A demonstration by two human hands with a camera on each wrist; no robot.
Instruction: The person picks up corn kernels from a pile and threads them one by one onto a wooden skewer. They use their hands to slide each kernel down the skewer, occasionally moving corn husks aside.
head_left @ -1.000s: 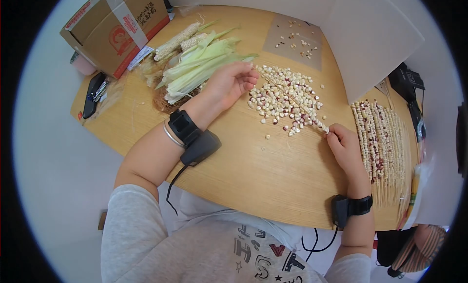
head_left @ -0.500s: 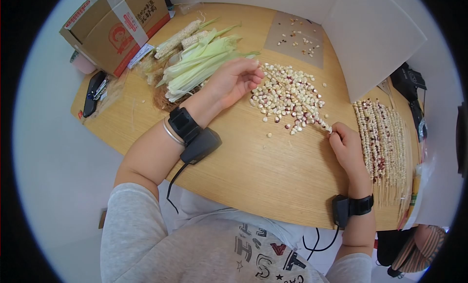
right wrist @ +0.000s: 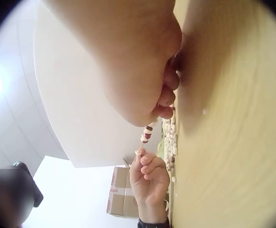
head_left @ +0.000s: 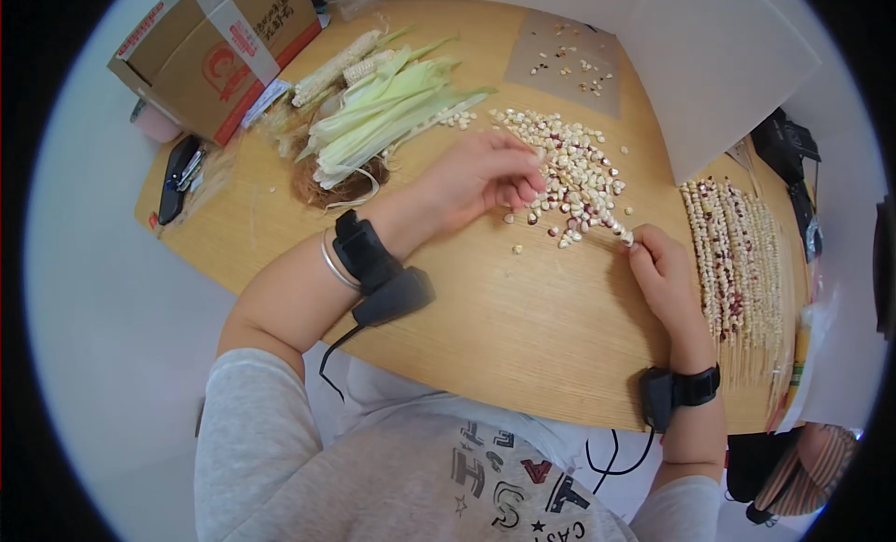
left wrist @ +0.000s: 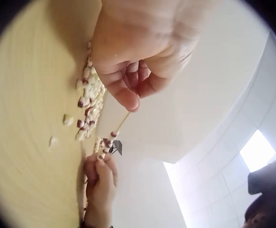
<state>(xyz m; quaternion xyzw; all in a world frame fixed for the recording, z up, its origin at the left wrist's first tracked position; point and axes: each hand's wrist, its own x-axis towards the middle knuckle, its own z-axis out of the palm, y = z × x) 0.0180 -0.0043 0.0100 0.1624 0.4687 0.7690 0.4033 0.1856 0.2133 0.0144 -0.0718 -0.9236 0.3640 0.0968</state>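
My right hand [head_left: 665, 269] grips the near end of a thin wooden skewer [left wrist: 123, 121] at the right side of the kernel pile. Red and cream corn kernels [right wrist: 147, 135] are threaded along it, just beyond the right fingers. At the skewer's bare far part, my left hand [head_left: 485, 180] pinches it with thumb and fingertips, the other fingers curled. A pale kernel [right wrist: 138, 152] shows right at the left thumb tip in the right wrist view. Loose cream and dark-red kernels [head_left: 574, 154] lie heaped on the table beneath and beyond the hands.
Finished kernel skewers [head_left: 733, 262] lie in a row at the right. Corn husks [head_left: 383, 112] and cobs [head_left: 336, 68] lie at the back left by a cardboard box [head_left: 219, 70]. A grey sheet [head_left: 523, 61] with scattered kernels is at the back, beside a white panel [head_left: 714, 84].
My left hand has moved right and toward me, along the skewer toward the right hand, uncovering a few kernels by the husks. The right hand keeps its grip, nearly still.
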